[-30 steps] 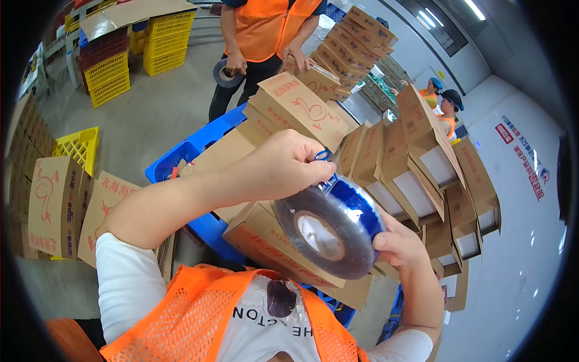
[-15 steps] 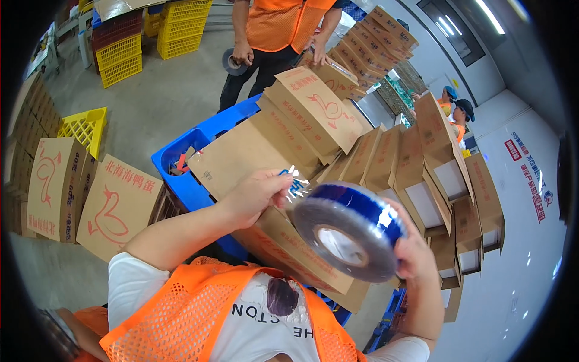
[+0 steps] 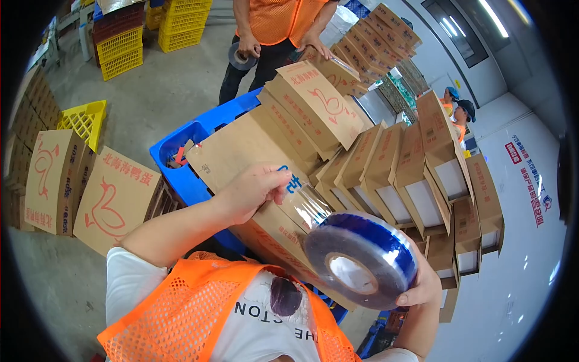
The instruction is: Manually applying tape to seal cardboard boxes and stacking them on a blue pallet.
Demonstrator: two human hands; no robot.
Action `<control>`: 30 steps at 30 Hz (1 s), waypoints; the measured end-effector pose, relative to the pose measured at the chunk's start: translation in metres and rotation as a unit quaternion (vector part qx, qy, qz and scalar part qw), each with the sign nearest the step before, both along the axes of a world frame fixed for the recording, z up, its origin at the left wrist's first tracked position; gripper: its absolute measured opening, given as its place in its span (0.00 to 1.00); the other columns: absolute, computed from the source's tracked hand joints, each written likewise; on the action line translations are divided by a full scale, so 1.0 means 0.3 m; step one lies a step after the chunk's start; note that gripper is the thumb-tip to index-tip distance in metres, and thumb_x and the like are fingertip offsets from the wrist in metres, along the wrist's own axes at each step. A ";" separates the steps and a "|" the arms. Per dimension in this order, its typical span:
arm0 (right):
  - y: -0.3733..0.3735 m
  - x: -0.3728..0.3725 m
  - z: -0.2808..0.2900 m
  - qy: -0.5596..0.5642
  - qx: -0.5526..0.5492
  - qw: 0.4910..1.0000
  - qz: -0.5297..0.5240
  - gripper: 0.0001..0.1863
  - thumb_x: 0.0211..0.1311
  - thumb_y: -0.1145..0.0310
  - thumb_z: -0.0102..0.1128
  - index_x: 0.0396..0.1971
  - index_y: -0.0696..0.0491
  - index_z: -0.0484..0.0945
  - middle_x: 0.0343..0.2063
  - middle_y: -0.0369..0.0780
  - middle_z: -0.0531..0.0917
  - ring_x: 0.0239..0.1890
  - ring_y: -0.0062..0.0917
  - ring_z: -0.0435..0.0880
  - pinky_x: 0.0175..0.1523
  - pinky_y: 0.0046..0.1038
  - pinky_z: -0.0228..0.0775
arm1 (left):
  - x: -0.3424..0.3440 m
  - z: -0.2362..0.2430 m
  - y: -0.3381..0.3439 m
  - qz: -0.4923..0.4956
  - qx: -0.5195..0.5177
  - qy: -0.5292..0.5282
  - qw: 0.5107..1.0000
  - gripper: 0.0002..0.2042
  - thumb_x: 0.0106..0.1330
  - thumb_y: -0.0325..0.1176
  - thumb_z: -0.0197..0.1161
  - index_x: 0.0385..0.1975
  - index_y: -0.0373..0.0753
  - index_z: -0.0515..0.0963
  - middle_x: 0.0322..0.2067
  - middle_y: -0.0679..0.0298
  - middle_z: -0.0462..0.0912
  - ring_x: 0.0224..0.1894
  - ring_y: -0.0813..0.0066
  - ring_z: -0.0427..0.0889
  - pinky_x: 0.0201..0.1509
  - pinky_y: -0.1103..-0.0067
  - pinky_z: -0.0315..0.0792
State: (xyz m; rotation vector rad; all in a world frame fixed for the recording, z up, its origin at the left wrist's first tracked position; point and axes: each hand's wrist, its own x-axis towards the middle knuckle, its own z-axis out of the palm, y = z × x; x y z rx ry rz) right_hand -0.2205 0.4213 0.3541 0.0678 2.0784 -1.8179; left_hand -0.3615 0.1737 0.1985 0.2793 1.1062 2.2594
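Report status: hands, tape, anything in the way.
Left hand pinching tape strip. Right hand holding tape roll. Strip runs between them. Cardboard box below; no visible obstruction.

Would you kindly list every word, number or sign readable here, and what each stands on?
I won't copy wording; print stands on:
Tape strip at the left hand: blue characters.
Two brown cartons at left: red characters, red bird outlines; one has dark side print.
Middle carton: red characters and bird outline.
White shirt: dark letters, upside down.
Pale wall: red and blue characters.
Far stacked cartons: too small to read.
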 end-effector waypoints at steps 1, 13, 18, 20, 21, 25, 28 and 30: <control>0.010 -0.006 0.011 -0.015 0.016 1.000 -0.006 0.59 0.18 0.66 0.79 0.58 0.63 0.54 0.53 0.44 0.66 0.56 0.29 0.65 0.61 0.29 0.50 | 0.004 -0.005 -0.001 0.005 -0.001 -0.001 1.000 0.10 0.63 0.34 0.51 0.20 0.40 0.70 0.20 0.68 0.72 0.24 0.84 0.71 0.33 0.85 0.65; 0.033 -0.018 -0.044 -0.014 0.007 1.000 0.005 0.53 0.25 0.56 0.77 0.54 0.64 0.60 0.47 0.42 0.72 0.51 0.26 0.69 0.57 0.26 0.55 | -0.023 -0.058 -0.103 0.048 -0.056 -0.015 0.997 0.11 0.62 0.36 0.52 0.19 0.41 0.70 0.17 0.69 0.72 0.23 0.82 0.71 0.27 0.85 0.63; -0.077 -0.047 0.030 -0.027 0.080 0.996 -0.034 0.51 0.31 0.51 0.75 0.54 0.62 0.60 0.45 0.41 0.73 0.50 0.25 0.70 0.55 0.25 0.58 | -0.065 -0.140 -0.151 0.115 -0.094 -0.002 0.989 0.11 0.61 0.36 0.53 0.19 0.40 0.72 0.16 0.69 0.72 0.18 0.82 0.69 0.22 0.85 0.61; -0.076 -0.075 0.045 -0.068 0.097 0.993 -0.024 0.51 0.32 0.50 0.74 0.55 0.62 0.60 0.45 0.40 0.73 0.49 0.24 0.71 0.55 0.24 0.58 | -0.059 -0.154 -0.157 0.102 -0.093 -0.036 0.990 0.11 0.61 0.35 0.54 0.18 0.39 0.72 0.15 0.69 0.72 0.17 0.82 0.68 0.21 0.84 0.61; -0.082 -0.084 0.053 -0.070 0.100 0.992 -0.020 0.51 0.32 0.50 0.74 0.55 0.62 0.60 0.45 0.40 0.73 0.49 0.24 0.71 0.55 0.24 0.58 | -0.059 -0.163 -0.162 0.101 -0.086 -0.038 0.991 0.11 0.60 0.35 0.54 0.17 0.39 0.72 0.15 0.68 0.72 0.17 0.82 0.68 0.21 0.84 0.61; -0.146 -0.124 0.084 -0.106 0.140 0.985 0.005 0.50 0.32 0.51 0.74 0.55 0.61 0.59 0.47 0.40 0.71 0.50 0.24 0.70 0.56 0.25 0.57 | -0.083 -0.223 -0.198 0.138 -0.063 -0.058 0.987 0.14 0.60 0.37 0.54 0.15 0.37 0.71 0.15 0.67 0.71 0.18 0.80 0.67 0.23 0.83 0.61; -0.176 -0.162 0.100 -0.146 0.145 0.978 0.025 0.50 0.34 0.52 0.73 0.57 0.59 0.58 0.50 0.41 0.69 0.52 0.25 0.68 0.57 0.25 0.55 | -0.068 -0.267 -0.193 0.109 -0.117 -0.050 0.986 0.14 0.60 0.37 0.54 0.15 0.37 0.71 0.15 0.67 0.71 0.17 0.80 0.66 0.23 0.82 0.62; -0.159 -0.169 0.104 -0.156 0.128 0.979 0.022 0.50 0.36 0.53 0.73 0.58 0.59 0.55 0.50 0.41 0.69 0.53 0.25 0.68 0.57 0.25 0.55 | -0.062 -0.293 -0.182 0.088 -0.096 -0.075 0.989 0.13 0.60 0.37 0.54 0.16 0.37 0.71 0.15 0.67 0.71 0.17 0.80 0.66 0.23 0.83 0.61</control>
